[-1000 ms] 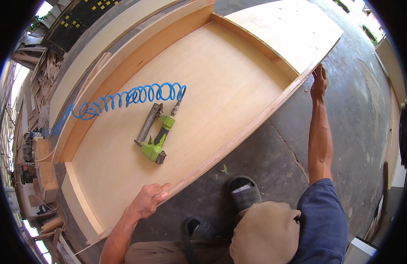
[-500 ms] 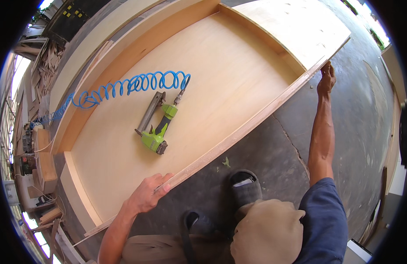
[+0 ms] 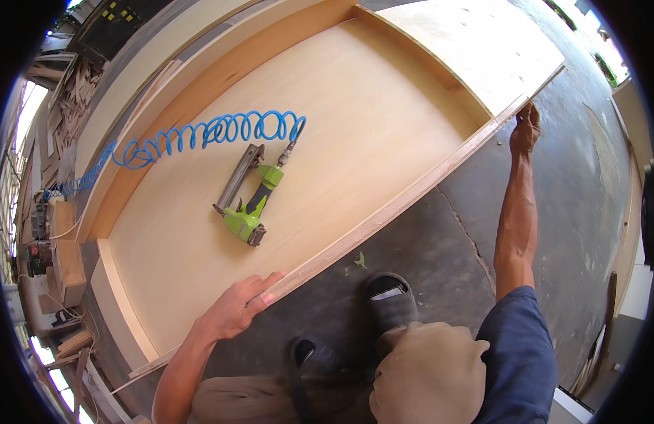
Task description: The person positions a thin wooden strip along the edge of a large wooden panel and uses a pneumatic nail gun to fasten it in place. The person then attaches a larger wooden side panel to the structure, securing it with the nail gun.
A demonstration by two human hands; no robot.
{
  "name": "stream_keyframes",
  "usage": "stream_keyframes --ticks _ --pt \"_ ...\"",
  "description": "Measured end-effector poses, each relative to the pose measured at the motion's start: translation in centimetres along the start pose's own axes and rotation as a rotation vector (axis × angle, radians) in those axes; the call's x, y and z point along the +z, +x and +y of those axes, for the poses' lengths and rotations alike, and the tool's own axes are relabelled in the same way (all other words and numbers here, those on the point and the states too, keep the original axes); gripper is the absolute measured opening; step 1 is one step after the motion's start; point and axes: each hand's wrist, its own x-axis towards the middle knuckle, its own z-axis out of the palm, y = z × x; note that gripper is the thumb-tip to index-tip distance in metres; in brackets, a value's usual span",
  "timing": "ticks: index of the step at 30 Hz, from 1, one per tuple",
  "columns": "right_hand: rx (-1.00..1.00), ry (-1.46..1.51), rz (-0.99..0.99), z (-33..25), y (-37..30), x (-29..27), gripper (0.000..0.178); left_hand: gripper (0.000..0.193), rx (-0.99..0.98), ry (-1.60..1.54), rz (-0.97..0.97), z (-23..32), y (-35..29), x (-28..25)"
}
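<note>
A long narrow wooden strip (image 3: pixel 387 212) runs along the near edge of a large shallow plywood panel box (image 3: pixel 355 106). Close to my body, my left hand (image 3: pixel 235 309) is closed around that strip, thumb on the near side and fingers over the top. My right arm reaches out to the far right, where my right hand (image 3: pixel 526 128) is closed at the strip near its far end; part of its grip is hidden. A green and black air nail gun (image 3: pixel 248 215) lies on the box's pale bottom, joined to a coiled blue hose (image 3: pixel 228 128).
The blue hose crosses the box's far left wall (image 3: pixel 146 127). A pale plywood sheet (image 3: pixel 475 42) lies beyond the right end. Scrap wood (image 3: pixel 72 102) is piled at the left. My sandalled foot (image 3: pixel 392 297) stands on the cracked grey floor (image 3: pixel 454 233), beside the strip.
The scene has shifted slightly in view. My left fingers extend a little farther along the strip; my right hand stays at its far end. The nail gun still lies in the box.
</note>
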Motion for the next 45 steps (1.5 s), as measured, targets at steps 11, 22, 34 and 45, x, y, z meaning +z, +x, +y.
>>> stream_keyframes --ticks 11,22,34,45 --pt "0.03 0.08 0.025 -0.5 -1.1 1.3 0.032 0.061 0.03 -0.076 0.043 -0.6 0.2 0.3" --pt "0.031 0.003 0.044 0.7 -0.4 -0.3 0.034 0.061 0.03 -0.126 0.03 -1.0 0.0 0.4" --pt "0.035 0.085 0.11 -0.5 -1.4 2.0 0.033 0.066 0.041 -0.108 -0.005 -1.2 -0.1 0.1" --pt "0.017 0.118 0.126 0.2 -1.3 2.0 0.029 0.062 0.069 -0.149 -0.003 -1.4 0.1 0.3"
